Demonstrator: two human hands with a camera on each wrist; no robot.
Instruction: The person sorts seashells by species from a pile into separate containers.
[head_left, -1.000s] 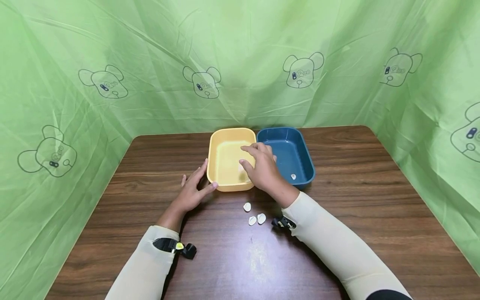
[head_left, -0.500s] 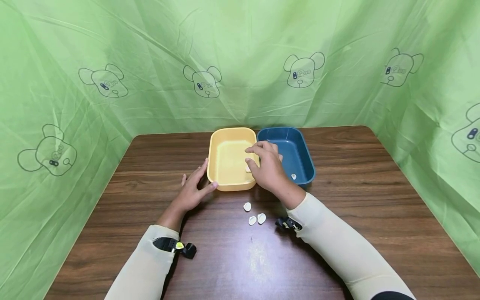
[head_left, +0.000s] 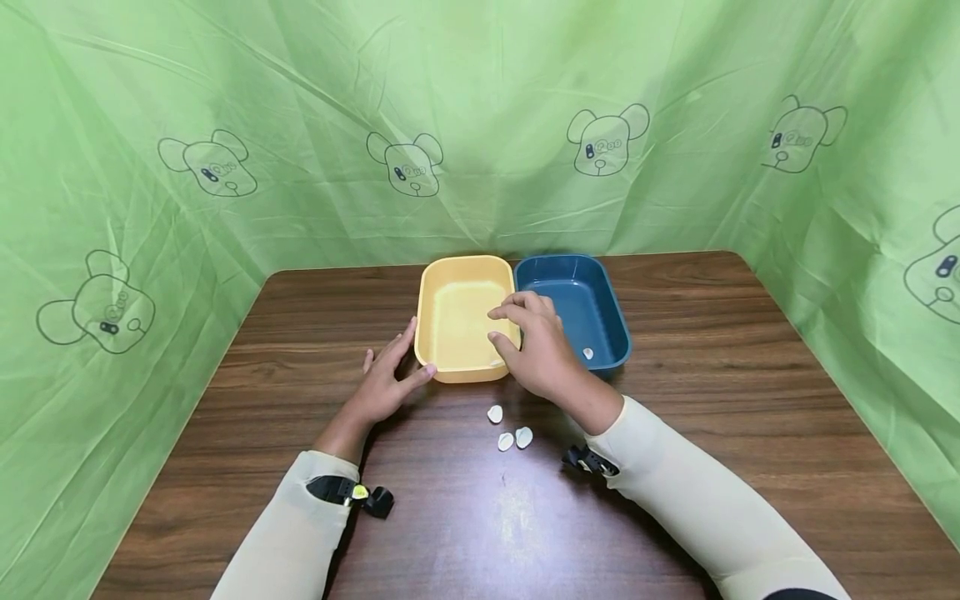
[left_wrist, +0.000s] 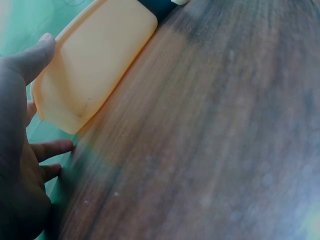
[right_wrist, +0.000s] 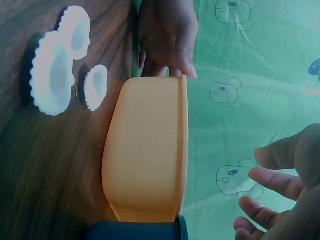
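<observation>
My right hand hovers over the right side of the yellow bin, beside the blue bin. In the right wrist view its thumb and fingertips stand apart with nothing between them. Near the front of the yellow bin's floor, a small white piece shows below the thumb. My left hand rests against the yellow bin's left side, fingers fairly straight, thumb on the front corner rim. Three white shells with scalloped edges, among them a larger shell, lie on the table in front of the bins.
A single white shell sits in the blue bin's front part. Both bins stand side by side at the back of the brown wooden table. Green printed fabric hangs close behind it and along both sides.
The white piece near the right thumb has dropped to the yellow bin's floor. My right hand has drawn slightly right and toward me. My left hand has stayed in place.
</observation>
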